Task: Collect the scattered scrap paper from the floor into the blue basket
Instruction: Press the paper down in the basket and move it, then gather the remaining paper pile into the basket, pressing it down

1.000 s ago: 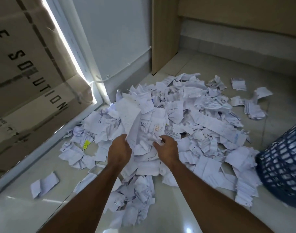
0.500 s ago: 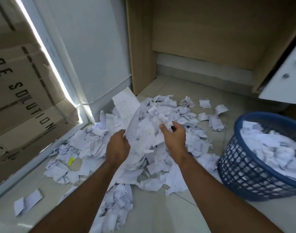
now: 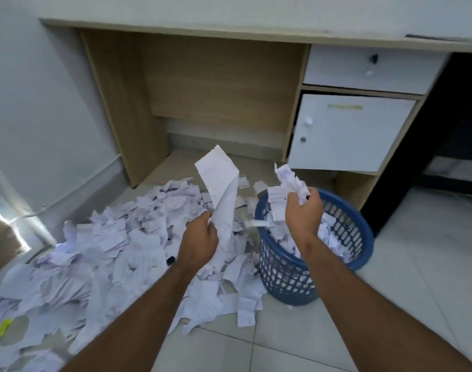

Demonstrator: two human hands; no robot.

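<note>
Scrap paper (image 3: 116, 253) heaped across tiled floor (image 3: 296, 339), left of blue basket (image 3: 288, 280); edge of heap touching basket base. Basket upright on floor, already holding paper scraps. Left hand (image 3: 200, 244) raised over heap, fingers pinching long curled sheet (image 3: 221, 189) that stands upward. Right hand (image 3: 303, 213) above basket opening, fingers clenched round crumpled wad (image 3: 285, 183). Counter (image 3: 229, 30) behind, white cupboard door (image 3: 347, 132) ajar just beyond basket.
</note>
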